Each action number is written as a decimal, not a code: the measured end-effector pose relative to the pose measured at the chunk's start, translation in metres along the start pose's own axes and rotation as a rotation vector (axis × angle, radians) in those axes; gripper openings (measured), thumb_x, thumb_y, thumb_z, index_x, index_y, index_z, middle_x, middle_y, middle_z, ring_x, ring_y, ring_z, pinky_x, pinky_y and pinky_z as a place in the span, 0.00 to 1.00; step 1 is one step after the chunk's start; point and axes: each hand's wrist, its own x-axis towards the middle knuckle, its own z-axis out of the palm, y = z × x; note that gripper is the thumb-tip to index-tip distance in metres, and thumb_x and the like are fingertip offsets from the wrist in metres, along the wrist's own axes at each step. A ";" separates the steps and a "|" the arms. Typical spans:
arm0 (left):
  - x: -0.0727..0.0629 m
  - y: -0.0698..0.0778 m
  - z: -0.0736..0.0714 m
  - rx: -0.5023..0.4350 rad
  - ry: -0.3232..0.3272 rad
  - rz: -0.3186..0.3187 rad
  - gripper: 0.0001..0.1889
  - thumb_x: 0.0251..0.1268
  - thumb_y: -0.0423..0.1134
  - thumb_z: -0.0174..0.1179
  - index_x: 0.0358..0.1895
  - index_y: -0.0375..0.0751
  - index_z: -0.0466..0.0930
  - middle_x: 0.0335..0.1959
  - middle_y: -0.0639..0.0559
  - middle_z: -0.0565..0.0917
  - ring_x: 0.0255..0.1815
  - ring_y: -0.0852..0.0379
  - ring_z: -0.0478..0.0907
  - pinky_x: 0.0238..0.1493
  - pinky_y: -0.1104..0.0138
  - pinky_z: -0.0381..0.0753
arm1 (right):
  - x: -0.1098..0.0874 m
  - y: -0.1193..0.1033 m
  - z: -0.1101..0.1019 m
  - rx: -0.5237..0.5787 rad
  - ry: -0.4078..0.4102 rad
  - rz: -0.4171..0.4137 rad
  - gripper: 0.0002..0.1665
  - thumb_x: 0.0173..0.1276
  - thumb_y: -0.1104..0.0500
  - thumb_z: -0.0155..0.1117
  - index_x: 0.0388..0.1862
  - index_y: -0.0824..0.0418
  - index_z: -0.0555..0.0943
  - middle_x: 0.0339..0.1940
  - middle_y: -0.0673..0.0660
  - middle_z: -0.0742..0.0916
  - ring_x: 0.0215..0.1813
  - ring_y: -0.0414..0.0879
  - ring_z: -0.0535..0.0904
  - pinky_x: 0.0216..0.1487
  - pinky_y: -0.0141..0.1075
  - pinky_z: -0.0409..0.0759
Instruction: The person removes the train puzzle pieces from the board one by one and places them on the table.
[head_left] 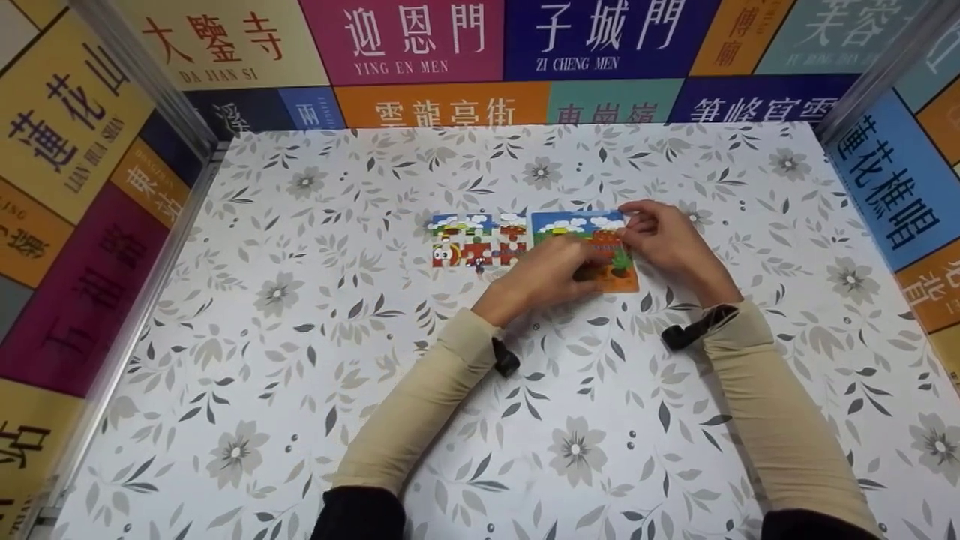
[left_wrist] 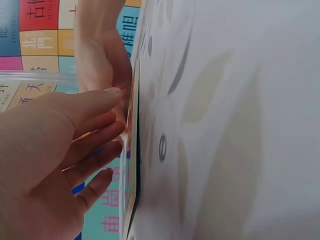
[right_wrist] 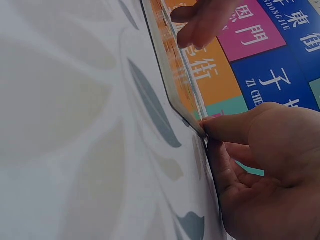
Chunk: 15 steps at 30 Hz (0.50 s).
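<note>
A picture board (head_left: 568, 223) lies on the table, showing blue sky, clouds and orange ground, with a see-through layer over its face. My left hand (head_left: 544, 271) lies across its lower left part and hides some of the picture. In the left wrist view the fingers (left_wrist: 97, 155) are loosely extended, their tips right at the board's face. At the board's right edge is my right hand (head_left: 667, 236). The right wrist view shows thumb and forefinger pinching the board's edge at a corner. Jigsaw pieces (head_left: 465, 255) with a matching picture lie left of the board.
A white cloth (head_left: 574, 450) printed with grey flowers and leaves covers the table. Colourful panels (head_left: 420, 37) with large characters rise behind and along both sides. A small dark-blue scrap (head_left: 478, 264) lies at the lower edge of the jigsaw pieces.
</note>
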 end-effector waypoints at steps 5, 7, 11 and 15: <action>0.006 0.004 0.004 0.010 0.001 -0.030 0.06 0.74 0.47 0.70 0.42 0.50 0.86 0.33 0.54 0.83 0.35 0.58 0.75 0.41 0.64 0.73 | 0.001 0.003 0.001 0.007 0.006 -0.010 0.29 0.81 0.59 0.66 0.77 0.60 0.77 0.58 0.65 0.86 0.53 0.41 0.84 0.51 0.20 0.79; 0.009 0.005 0.007 0.016 0.004 -0.057 0.07 0.73 0.48 0.70 0.46 0.51 0.88 0.36 0.55 0.84 0.37 0.59 0.77 0.43 0.64 0.76 | 0.001 0.003 0.001 0.006 0.006 -0.010 0.29 0.80 0.59 0.66 0.77 0.60 0.77 0.57 0.64 0.86 0.52 0.40 0.84 0.52 0.21 0.79; 0.012 0.005 0.009 0.034 -0.002 -0.103 0.15 0.72 0.49 0.72 0.56 0.51 0.89 0.50 0.55 0.87 0.50 0.58 0.81 0.55 0.63 0.80 | 0.001 0.002 0.001 0.004 0.005 -0.004 0.29 0.80 0.59 0.66 0.77 0.59 0.76 0.58 0.64 0.85 0.54 0.43 0.84 0.52 0.22 0.79; 0.013 0.007 0.009 0.045 -0.020 -0.138 0.21 0.72 0.52 0.72 0.64 0.53 0.87 0.62 0.53 0.84 0.61 0.55 0.81 0.64 0.60 0.80 | 0.001 0.002 0.000 -0.004 0.001 0.000 0.29 0.81 0.59 0.66 0.78 0.59 0.76 0.58 0.64 0.85 0.55 0.46 0.84 0.52 0.21 0.79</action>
